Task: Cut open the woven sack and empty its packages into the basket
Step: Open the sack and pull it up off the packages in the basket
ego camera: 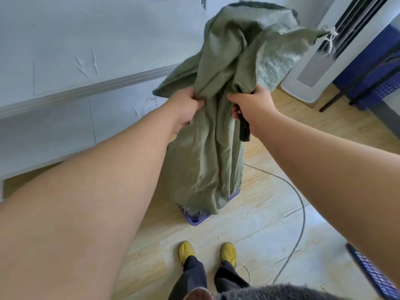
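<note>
A limp green woven sack [207,148] hangs upside down over a blue plastic basket [195,220] on the floor, its open end draped into the basket. My left hand [187,105] grips a bunch of the sack's fabric. My right hand [252,103] grips the fabric beside it and also holds a dark tool handle [244,132] that sticks down from the fist. The sack's tied corner with twine [330,38] flops to the upper right. Pale packages [194,212] show at the basket's near corner; most of the basket is hidden by the sack.
A white wall with a moulding [86,87] runs on the left. A white appliance [320,68] and blue crates [381,83] stand at the back right. A grey cable [300,204] curves over the wooden floor. Another blue basket edge [372,271] is at lower right, near my yellow shoes [206,252].
</note>
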The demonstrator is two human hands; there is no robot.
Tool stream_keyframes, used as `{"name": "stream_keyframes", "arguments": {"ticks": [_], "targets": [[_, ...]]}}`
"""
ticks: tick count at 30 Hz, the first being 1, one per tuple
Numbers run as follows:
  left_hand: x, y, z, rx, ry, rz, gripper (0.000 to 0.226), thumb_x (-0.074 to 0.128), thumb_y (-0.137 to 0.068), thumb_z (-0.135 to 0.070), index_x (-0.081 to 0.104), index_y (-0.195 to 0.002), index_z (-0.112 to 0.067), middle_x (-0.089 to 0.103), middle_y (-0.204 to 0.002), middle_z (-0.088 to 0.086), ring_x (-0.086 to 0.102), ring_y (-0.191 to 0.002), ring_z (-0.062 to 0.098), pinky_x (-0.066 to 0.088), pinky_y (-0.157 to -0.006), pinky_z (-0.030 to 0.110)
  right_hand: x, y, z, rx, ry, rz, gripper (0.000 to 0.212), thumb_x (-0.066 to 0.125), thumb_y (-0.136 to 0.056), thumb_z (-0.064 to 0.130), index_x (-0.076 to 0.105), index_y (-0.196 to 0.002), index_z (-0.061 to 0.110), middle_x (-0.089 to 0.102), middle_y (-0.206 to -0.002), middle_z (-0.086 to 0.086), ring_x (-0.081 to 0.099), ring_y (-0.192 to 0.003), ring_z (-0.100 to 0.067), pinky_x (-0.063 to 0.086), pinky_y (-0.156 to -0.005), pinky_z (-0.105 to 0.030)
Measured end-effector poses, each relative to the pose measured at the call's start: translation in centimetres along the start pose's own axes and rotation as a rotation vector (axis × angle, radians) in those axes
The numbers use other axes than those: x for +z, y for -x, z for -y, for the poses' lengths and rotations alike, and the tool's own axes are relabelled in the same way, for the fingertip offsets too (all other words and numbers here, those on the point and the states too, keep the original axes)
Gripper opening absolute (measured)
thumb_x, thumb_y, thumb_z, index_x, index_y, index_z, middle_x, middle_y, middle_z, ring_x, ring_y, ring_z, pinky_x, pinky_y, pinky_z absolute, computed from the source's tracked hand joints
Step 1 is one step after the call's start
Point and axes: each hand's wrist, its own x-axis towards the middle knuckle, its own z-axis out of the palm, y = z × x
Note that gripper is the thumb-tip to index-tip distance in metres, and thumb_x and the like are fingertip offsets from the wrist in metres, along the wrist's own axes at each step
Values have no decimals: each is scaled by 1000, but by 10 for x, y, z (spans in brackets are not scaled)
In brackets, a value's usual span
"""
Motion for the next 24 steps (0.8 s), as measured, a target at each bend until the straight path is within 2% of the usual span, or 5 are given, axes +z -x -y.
{"name": "stream_keyframes", "arguments": {"ticks": [5,9,13,19,24], "targets": [[-6,-1,-7,25,91,-86,19,45,-98,-20,58,-110,-28,67,-111,3,63,-99,23,53,-71,33,0,6,2,-20,28,41,18,70,-84,5,54,-85,13,55,-71,-6,51,-52,-18,50,-58,-30],[6,1,-6,-2,35,-37,17,49,-95,-18,63,-103,-24,69,-102,4,64,-89,23,56,-83,42,9,12,-1,-56,56,145,26,79,-78,10,56,-87,19,60,-81,-4,56,-63,-19,53,-58,-28],[9,11,-13,56,162,119,31,48,-92,-3,61,-115,-20,68,-96,0,64,-81,13,54,-67,28,9,7,-1,-107,287,-30,30,82,-68,22,60,-88,25,67,-85,3,65,-80,-22,59,-78,-43],[21,26,37,182,-382,60,85,77,-76,-30,30,-146,-27,52,-133,-3,52,-118,14,43,-97,27,8,10,10,-80,208,-40,25,77,-69,17,55,-73,29,62,-69,4,55,-59,-17,50,-59,-32],[36,14,34,199,-515,-213,42,61,-87,-36,54,-124,-20,64,-118,4,57,-112,28,45,-86,29,16,18,19,-118,312,80,28,78,-71,11,56,-71,27,61,-66,3,53,-50,-13,45,-47,-24]]}}
